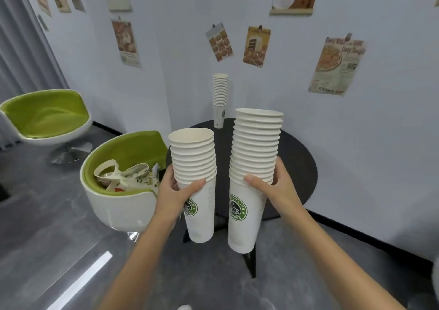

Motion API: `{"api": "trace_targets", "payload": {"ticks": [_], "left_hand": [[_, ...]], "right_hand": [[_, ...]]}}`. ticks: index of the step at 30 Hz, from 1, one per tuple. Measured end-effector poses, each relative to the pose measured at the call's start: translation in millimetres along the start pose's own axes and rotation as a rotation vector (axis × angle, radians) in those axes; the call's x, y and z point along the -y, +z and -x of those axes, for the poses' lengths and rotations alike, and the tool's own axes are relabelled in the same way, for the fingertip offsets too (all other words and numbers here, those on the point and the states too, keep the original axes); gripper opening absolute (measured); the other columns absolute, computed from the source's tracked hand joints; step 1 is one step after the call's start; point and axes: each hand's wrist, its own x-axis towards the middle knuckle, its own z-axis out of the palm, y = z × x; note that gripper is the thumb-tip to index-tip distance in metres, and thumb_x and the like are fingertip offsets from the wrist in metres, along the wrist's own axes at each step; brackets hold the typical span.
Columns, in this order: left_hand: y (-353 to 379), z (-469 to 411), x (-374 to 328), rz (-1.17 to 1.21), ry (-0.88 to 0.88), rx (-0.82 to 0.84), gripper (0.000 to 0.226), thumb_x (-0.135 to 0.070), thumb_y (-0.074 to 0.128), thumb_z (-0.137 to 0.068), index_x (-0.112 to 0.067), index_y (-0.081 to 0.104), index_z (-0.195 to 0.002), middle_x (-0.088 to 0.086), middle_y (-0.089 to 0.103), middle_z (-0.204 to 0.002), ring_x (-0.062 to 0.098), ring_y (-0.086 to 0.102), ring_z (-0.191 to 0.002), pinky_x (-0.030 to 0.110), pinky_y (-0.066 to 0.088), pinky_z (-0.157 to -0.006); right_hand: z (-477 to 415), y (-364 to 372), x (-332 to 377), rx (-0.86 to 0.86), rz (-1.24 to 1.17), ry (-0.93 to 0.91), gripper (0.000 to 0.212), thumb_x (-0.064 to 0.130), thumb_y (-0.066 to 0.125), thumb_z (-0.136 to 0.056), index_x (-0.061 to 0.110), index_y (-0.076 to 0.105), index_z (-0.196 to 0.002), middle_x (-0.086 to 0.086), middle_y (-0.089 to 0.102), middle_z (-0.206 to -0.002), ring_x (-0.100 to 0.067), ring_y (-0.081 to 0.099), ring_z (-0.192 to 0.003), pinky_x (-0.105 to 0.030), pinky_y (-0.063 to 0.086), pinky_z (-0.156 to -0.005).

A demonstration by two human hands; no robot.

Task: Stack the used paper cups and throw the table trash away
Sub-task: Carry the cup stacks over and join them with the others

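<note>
My left hand (pixel 177 192) grips a shorter stack of white paper cups (pixel 197 172) with a green coffee logo, held upright in the air. My right hand (pixel 273 186) grips a taller stack of the same cups (pixel 254 164), side by side with the first and a small gap between them. Both stacks hover above the near edge of the round black table (pixel 299 164). A third, slim stack of cups (pixel 220 98) stands upright at the table's far edge by the wall.
A green and white tub chair (pixel 123 205) left of the table holds a pile of crumpled paper trash (pixel 126 176). A second such chair (pixel 45 117) stands further back left. Posters hang on the wall behind; grey floor lies all around.
</note>
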Motion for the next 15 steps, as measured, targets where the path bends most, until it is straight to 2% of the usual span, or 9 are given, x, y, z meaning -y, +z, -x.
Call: {"api": "trace_targets", "payload": {"ticks": [2,3,6,9,12,15], "left_hand": [[0.8,-46.2,13.3,0.008,-0.005,0.033,0.077,-0.007,0.087,-0.063,-0.016,0.051,-0.131,-0.008,0.067,-0.115,0.002,0.067,-0.098,0.015,0.055,-0.074],[0.1,-69.5,19.6,0.007,-0.006,0.052,0.075,-0.009,0.085,-0.064,-0.016,0.051,-0.131,-0.008,0.067,-0.115,0.003,0.066,-0.101,0.015,0.055,-0.074],[-2.0,-142.1,33.7,-0.021,-0.019,0.121,0.084,-0.029,0.094,-0.051,-0.024,0.054,-0.125,-0.012,0.071,-0.113,0.006,0.067,-0.104,0.018,0.055,-0.076],[-0.5,-207.8,38.6,-0.028,-0.037,0.188,0.082,-0.039,0.086,-0.045,-0.033,0.054,-0.12,-0.012,0.07,-0.115,0.003,0.067,-0.103,0.018,0.055,-0.077],[4.7,-268.6,43.0,-0.035,-0.045,0.253,0.086,-0.04,0.086,-0.045,-0.029,0.053,-0.123,-0.008,0.069,-0.118,0.006,0.067,-0.104,0.021,0.056,-0.077],[13.5,-322.8,51.8,-0.058,-0.049,0.287,0.095,-0.041,0.086,-0.046,-0.021,0.05,-0.131,-0.006,0.067,-0.12,0.009,0.066,-0.107,0.024,0.056,-0.08]], "right_hand": [[-38.0,5.7,-14.5,-0.038,0.003,0.008,0.079,0.039,0.082,-0.06,0.029,0.047,-0.129,0.014,0.063,-0.12,-0.002,0.061,-0.109,-0.021,0.053,-0.083],[-56.9,8.6,-21.6,-0.057,0.006,0.013,0.08,0.041,0.082,-0.058,0.028,0.047,-0.129,0.013,0.063,-0.121,-0.003,0.061,-0.109,-0.024,0.053,-0.084],[-116.0,16.7,-40.3,-0.124,0.015,0.037,0.081,0.044,0.082,-0.056,0.027,0.049,-0.128,0.011,0.064,-0.121,-0.006,0.062,-0.109,-0.027,0.054,-0.086],[-170.0,21.2,-51.6,-0.186,0.034,0.067,0.075,0.044,0.082,-0.057,0.026,0.053,-0.124,0.01,0.065,-0.118,-0.007,0.063,-0.107,-0.026,0.054,-0.084],[-217.2,20.6,-61.5,-0.265,0.033,0.089,0.068,0.036,0.082,-0.062,0.025,0.055,-0.122,0.01,0.066,-0.116,-0.006,0.064,-0.105,-0.024,0.053,-0.082],[-257.0,17.0,-72.2,-0.321,0.024,0.107,0.068,0.035,0.085,-0.063,0.024,0.055,-0.123,0.009,0.066,-0.116,-0.006,0.064,-0.105,-0.024,0.053,-0.083]]}}
